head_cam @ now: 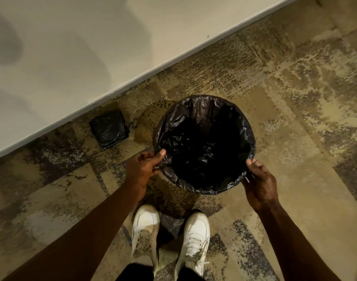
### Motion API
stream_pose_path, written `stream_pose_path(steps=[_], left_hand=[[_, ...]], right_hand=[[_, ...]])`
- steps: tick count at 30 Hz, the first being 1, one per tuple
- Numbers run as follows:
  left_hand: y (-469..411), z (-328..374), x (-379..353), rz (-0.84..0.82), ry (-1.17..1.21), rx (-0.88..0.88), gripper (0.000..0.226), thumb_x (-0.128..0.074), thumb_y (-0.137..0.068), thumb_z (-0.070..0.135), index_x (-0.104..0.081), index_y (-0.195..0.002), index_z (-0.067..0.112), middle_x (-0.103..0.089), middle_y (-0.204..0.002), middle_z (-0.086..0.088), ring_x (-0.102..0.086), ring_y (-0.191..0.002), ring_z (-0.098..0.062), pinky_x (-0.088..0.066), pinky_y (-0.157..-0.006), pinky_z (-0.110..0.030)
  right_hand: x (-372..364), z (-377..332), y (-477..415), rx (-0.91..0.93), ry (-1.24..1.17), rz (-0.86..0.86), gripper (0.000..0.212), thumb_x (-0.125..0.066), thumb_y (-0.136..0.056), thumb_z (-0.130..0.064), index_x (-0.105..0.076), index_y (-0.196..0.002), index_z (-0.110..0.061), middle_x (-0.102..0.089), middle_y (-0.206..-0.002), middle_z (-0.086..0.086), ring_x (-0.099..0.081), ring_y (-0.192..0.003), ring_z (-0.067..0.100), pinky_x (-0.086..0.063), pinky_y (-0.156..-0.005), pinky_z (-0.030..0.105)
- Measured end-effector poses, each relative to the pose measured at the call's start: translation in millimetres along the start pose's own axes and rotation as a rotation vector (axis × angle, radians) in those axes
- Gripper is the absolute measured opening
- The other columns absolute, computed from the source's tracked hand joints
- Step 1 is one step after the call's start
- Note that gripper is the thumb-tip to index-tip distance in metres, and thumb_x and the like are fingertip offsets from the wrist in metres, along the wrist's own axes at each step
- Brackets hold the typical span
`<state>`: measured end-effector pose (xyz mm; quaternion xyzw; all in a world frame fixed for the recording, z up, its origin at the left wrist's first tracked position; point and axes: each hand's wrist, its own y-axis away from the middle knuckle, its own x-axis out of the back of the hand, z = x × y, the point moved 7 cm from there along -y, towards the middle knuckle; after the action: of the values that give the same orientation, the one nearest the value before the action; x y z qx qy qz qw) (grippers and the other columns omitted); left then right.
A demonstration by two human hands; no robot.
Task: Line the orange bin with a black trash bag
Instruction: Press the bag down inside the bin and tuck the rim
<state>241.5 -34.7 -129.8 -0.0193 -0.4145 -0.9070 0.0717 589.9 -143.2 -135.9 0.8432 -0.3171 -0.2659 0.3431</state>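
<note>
A black trash bag (204, 142) fills a round bin seen from straight above on the carpet. Its edge is folded out over the whole rim, so none of the bin's orange shows. My left hand (145, 167) pinches the bag's folded edge at the near left of the rim, thumb on top. At the near right of the rim, my right hand (258, 179) grips the bag's edge with curled fingers. The inside of the bag is dark and crumpled.
A folded pack of black bags (109, 128) lies on the carpet left of the bin, close to the white wall (72, 47). My two white shoes (169, 240) stand just in front of the bin. Patterned carpet (295, 98) stretches to the right.
</note>
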Motion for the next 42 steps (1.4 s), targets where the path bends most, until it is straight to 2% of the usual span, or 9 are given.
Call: stream_pose_path(steps=[5,9,13,21,25,29,32,37,42], left_hand=[[-1.8,11.9,-0.3,0.026,-0.156,-0.111,0.019,-0.092,-0.079,0.018,-0.076,-0.090,0.018,-0.083,-0.091,-0.009,-0.081,-0.094,-0.035,-0.065,-0.083,-0.053],[1.0,26.0,-1.6,0.027,-0.355,-0.299,0.020,-0.089,-0.082,0.022,-0.070,-0.083,0.027,-0.078,-0.080,-0.003,-0.074,-0.069,-0.023,-0.064,-0.064,-0.036],[3.1,40.3,3.4,0.083,-0.419,-0.376,0.022,-0.088,-0.084,0.021,-0.073,-0.099,0.011,-0.073,-0.078,0.001,-0.068,-0.064,-0.011,-0.051,-0.052,-0.010],[-3.7,99.5,39.4,0.170,-0.456,-0.466,0.041,-0.085,-0.086,0.033,-0.073,-0.108,0.001,-0.077,-0.090,-0.014,-0.072,-0.081,-0.027,-0.060,-0.070,-0.037],[-20.8,130.0,55.1,0.206,-0.432,-0.460,0.031,-0.085,-0.086,0.032,-0.069,-0.090,0.006,-0.067,-0.072,0.002,-0.066,-0.064,-0.001,-0.060,-0.067,-0.032],[-41.8,155.9,66.4,0.238,-0.376,-0.403,0.039,-0.083,-0.084,0.044,-0.078,-0.105,0.011,-0.081,-0.097,-0.011,-0.078,-0.091,-0.029,-0.065,-0.085,-0.054],[-59.9,169.4,70.0,0.261,-0.347,-0.373,0.034,-0.083,-0.089,0.036,-0.078,-0.112,0.012,-0.081,-0.100,-0.007,-0.078,-0.093,-0.027,-0.065,-0.086,-0.053],[-78.0,181.9,71.9,0.319,-0.324,-0.374,0.012,-0.082,-0.091,0.026,-0.077,-0.094,0.016,-0.076,-0.084,-0.003,-0.074,-0.082,-0.023,-0.066,-0.087,-0.052],[-95.0,182.6,77.3,0.363,-0.363,-0.342,0.020,-0.083,-0.090,0.028,-0.079,-0.097,0.009,-0.076,-0.087,-0.010,-0.079,-0.086,-0.030,-0.066,-0.084,-0.052]], right_hand=[[-9.6,-6.9,5.1,0.105,0.159,0.084,0.039,-0.090,-0.072,-0.021,-0.074,-0.108,-0.016,-0.082,-0.110,0.003,-0.076,-0.105,0.020,-0.054,-0.100,0.044],[-7.5,-11.3,3.4,0.178,0.209,0.135,0.033,-0.083,-0.085,-0.010,-0.069,-0.114,-0.006,-0.075,-0.119,0.022,-0.077,-0.113,0.027,-0.061,-0.094,0.041],[-26.7,-16.9,5.9,0.244,0.246,0.086,0.023,-0.083,-0.082,-0.011,-0.062,-0.084,-0.018,-0.072,-0.095,0.004,-0.074,-0.099,0.020,-0.063,-0.087,0.038],[-93.5,-37.3,-3.4,0.313,0.267,0.055,0.019,-0.077,-0.092,0.002,-0.064,-0.100,-0.009,-0.071,-0.102,0.011,-0.071,-0.105,0.024,-0.059,-0.104,0.049],[-144.6,-55.5,-15.8,0.377,0.368,-0.011,0.018,-0.077,-0.094,-0.002,-0.067,-0.108,0.000,-0.076,-0.112,0.016,-0.075,-0.110,0.025,-0.062,-0.102,0.045],[-187.8,-75.8,-38.8,0.439,0.536,-0.064,0.030,-0.081,-0.094,-0.015,-0.072,-0.119,0.000,-0.081,-0.113,0.014,-0.079,-0.107,0.023,-0.066,-0.093,0.040],[-216.6,-85.3,-64.7,0.463,0.611,-0.093,0.028,-0.083,-0.093,-0.019,-0.072,-0.113,-0.003,-0.081,-0.108,0.011,-0.079,-0.105,0.023,-0.066,-0.093,0.048],[-247.8,-87.5,-93.2,0.501,0.679,-0.119,0.017,-0.086,-0.089,-0.021,-0.069,-0.092,-0.026,-0.081,-0.106,0.008,-0.079,-0.103,0.023,-0.066,-0.090,0.054],[-259.4,-82.6,-110.1,0.482,0.702,-0.100,0.025,-0.084,-0.091,-0.020,-0.070,-0.109,-0.010,-0.079,-0.108,0.007,-0.078,-0.102,0.020,-0.067,-0.090,0.050]])
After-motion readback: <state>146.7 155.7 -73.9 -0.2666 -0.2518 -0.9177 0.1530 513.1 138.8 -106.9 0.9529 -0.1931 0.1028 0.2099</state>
